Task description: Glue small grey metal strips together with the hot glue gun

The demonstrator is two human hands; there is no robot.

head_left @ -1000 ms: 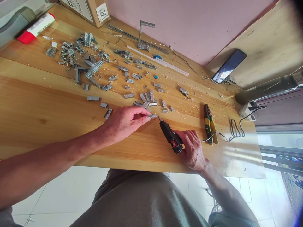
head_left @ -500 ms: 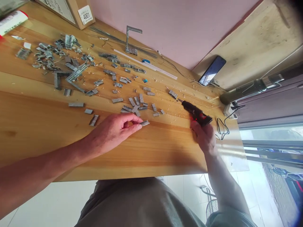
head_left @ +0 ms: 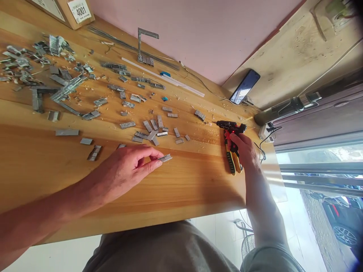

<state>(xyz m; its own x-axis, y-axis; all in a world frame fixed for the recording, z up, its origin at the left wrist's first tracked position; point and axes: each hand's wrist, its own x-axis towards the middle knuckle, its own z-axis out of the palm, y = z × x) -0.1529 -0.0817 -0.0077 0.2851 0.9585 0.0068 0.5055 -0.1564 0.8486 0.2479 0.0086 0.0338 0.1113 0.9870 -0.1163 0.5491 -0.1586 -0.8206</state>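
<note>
My left hand (head_left: 133, 164) pinches a small grey channel-shaped strip (head_left: 166, 158) between thumb and fingertips, just above the table. My right hand (head_left: 246, 149) is closed around the handle of a black hot glue gun (head_left: 228, 125), whose red light glows and whose nozzle faces left. Beneath the gun lies a pair of pliers (head_left: 231, 163) with yellow and black handles, partly covered by the gun and hand. Short grey pieces (head_left: 153, 126) lie loosely grouped beyond my left hand. Farther right, a joined grey block (head_left: 200, 115) sits near the nozzle.
Grey scraps (head_left: 21, 62) are heaped at the far left beside an L-shaped grey assembly (head_left: 66, 92). An upright grey bracket (head_left: 139, 45) stands near the wall. A phone (head_left: 245, 87) leans at the back right, near a socket strip (head_left: 265, 132) and a dark pipe (head_left: 289, 107). A cardboard box (head_left: 75, 24) stands behind.
My right hand has turned the glue gun more level, over the pliers, whose handles now show. My left hand still pinches the strip. The view has shifted somewhat to the right.
</note>
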